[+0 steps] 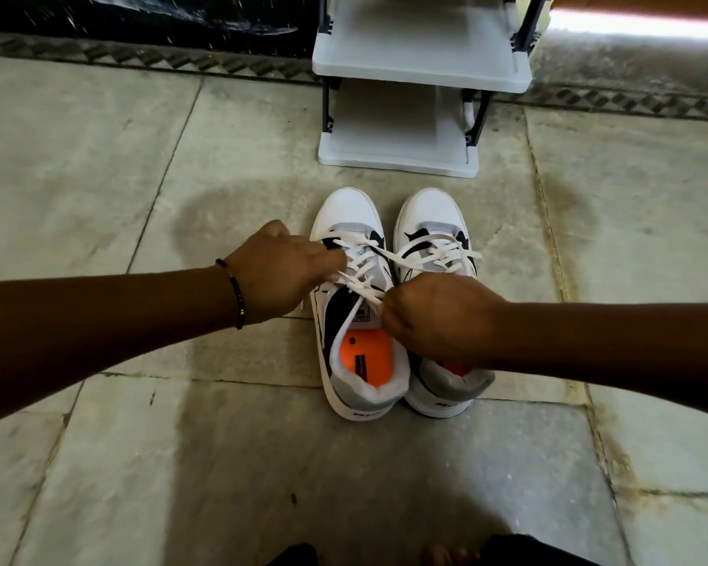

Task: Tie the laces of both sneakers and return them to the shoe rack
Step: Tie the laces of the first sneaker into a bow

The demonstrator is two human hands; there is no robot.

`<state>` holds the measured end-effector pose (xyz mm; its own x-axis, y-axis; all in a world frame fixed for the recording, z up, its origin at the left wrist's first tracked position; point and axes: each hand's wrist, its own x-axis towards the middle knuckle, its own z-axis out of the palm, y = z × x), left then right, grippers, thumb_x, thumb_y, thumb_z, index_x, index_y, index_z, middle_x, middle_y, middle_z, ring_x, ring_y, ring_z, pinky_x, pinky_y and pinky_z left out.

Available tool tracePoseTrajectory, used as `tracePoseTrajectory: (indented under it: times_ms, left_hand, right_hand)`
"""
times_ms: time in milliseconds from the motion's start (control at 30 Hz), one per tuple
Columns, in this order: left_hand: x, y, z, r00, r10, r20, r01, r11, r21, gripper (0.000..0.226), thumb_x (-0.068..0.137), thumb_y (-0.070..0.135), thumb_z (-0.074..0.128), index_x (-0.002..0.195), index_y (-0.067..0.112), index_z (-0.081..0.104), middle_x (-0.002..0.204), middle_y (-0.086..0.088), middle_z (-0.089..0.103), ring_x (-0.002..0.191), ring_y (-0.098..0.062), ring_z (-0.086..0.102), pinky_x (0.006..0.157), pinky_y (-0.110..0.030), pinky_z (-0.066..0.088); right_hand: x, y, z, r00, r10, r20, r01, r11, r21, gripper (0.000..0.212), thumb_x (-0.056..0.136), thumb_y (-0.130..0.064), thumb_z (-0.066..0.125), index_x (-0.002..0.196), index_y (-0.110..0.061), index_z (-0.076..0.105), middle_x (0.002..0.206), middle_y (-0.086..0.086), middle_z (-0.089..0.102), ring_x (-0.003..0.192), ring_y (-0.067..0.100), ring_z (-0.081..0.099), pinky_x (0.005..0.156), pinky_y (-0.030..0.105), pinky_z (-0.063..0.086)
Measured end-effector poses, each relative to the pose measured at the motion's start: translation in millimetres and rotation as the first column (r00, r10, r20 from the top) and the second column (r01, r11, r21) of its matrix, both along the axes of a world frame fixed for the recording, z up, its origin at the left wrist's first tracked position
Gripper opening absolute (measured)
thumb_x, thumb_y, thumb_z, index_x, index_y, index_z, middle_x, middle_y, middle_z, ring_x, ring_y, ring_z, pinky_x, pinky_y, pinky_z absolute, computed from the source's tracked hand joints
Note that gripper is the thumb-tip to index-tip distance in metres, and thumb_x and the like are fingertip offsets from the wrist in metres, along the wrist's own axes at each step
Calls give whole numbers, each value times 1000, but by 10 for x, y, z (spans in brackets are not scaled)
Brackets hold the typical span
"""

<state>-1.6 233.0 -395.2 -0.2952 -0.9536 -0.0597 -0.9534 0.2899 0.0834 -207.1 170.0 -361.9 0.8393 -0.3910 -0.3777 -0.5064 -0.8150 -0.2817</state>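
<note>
Two white, grey and black sneakers stand side by side on the floor, toes pointing away from me. The left sneaker point(350, 214) has an orange insole and white laces point(362, 271). My left hand point(281, 269) pinches a lace end at the shoe's left side. My right hand point(438, 314) grips the other lace end over the tongue and hides the middle of the right sneaker point(434, 214). One lace strand runs across onto the right sneaker, whose own laces lie loosely crossed. A white shoe rack point(399, 159) with black posts stands just beyond the toes.
The floor point(140, 443) is grey stone tile with dark seams and stains. A dark patterned border and black wall base run along the back. The two visible rack shelves hold nothing. My knees show at the bottom edge.
</note>
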Motion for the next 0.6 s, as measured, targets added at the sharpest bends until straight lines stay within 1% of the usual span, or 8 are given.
tracePoseTrajectory:
  times_ms: [67, 100, 133, 200, 300, 367, 467, 600]
  left_hand:
    - [-85, 107, 4, 970, 153, -191, -150, 988, 34, 52, 82, 55, 36, 120, 20, 41, 119, -5, 56, 95, -27, 58, 80, -38, 41]
    - [-152, 160, 15, 939, 209, -272, -197, 978, 69, 63, 77, 61, 40, 125, 20, 37, 127, -5, 49, 103, -26, 56, 82, -41, 46]
    - [-231, 206, 27, 912, 241, -331, -220, 970, 100, 69, 74, 60, 47, 129, 20, 33, 132, -5, 44, 110, -26, 52, 86, -44, 47]
    - [-397, 253, 23, 888, 268, -372, -226, 962, 154, 71, 73, 44, 58, 133, 20, 28, 138, -6, 36, 122, -27, 43, 92, -46, 46]
    - [-575, 223, -2, 858, 344, -381, -278, 936, 218, 67, 73, 18, 54, 134, 19, 27, 141, -7, 30, 128, -30, 35, 94, -49, 44]
    - [-614, 172, 2, 865, 369, -339, -306, 925, 226, 64, 75, 11, 47, 135, 18, 27, 142, -8, 31, 129, -31, 33, 97, -50, 42]
    - [-521, 88, 19, 915, 325, -240, -284, 940, 191, 63, 76, 6, 46, 136, 18, 29, 142, -8, 35, 127, -33, 34, 99, -49, 40]
    - [-306, 73, 42, 944, 292, -154, -269, 951, 154, 58, 79, 7, 43, 136, 13, 33, 146, -11, 35, 130, -33, 34, 100, -48, 38]
  right_hand:
    - [-77, -31, 41, 999, -25, 41, 25, 999, -19, 30, 89, -40, 40, 66, -21, 41, 59, -5, 38, 62, 20, 43, 55, 28, 32]
    - [-105, -62, 78, 997, -26, 78, 30, 999, -42, 28, 87, -43, 42, 72, -20, 45, 62, -3, 42, 64, 20, 43, 54, 29, 33]
    - [-123, -102, 122, 994, -16, 110, 23, 998, -66, 27, 86, -43, 43, 77, -18, 48, 68, 0, 49, 67, 20, 45, 54, 31, 38]
    - [-130, -194, 218, 991, -12, 130, 23, 996, -84, 24, 85, -39, 48, 87, -15, 53, 87, 7, 57, 79, 21, 50, 64, 38, 48]
    - [-128, -330, 328, 982, -135, 130, 135, 991, 13, 18, 81, -22, 55, 98, -16, 56, 101, 5, 59, 88, 20, 52, 73, 36, 48]
    - [-132, -406, 371, 970, -225, 94, 219, 973, 67, 13, 81, -15, 54, 92, -14, 60, 100, 5, 63, 88, 22, 55, 71, 31, 45]
    - [-167, -518, 384, 948, -318, 5, 317, 946, 66, 22, 86, -16, 46, 94, -7, 65, 98, 12, 66, 88, 28, 58, 72, 33, 46]
    - [-266, -626, 323, 870, -486, -89, 493, 842, 221, 18, 83, -10, 49, 93, -8, 64, 87, 11, 61, 69, 24, 53, 53, 27, 43]
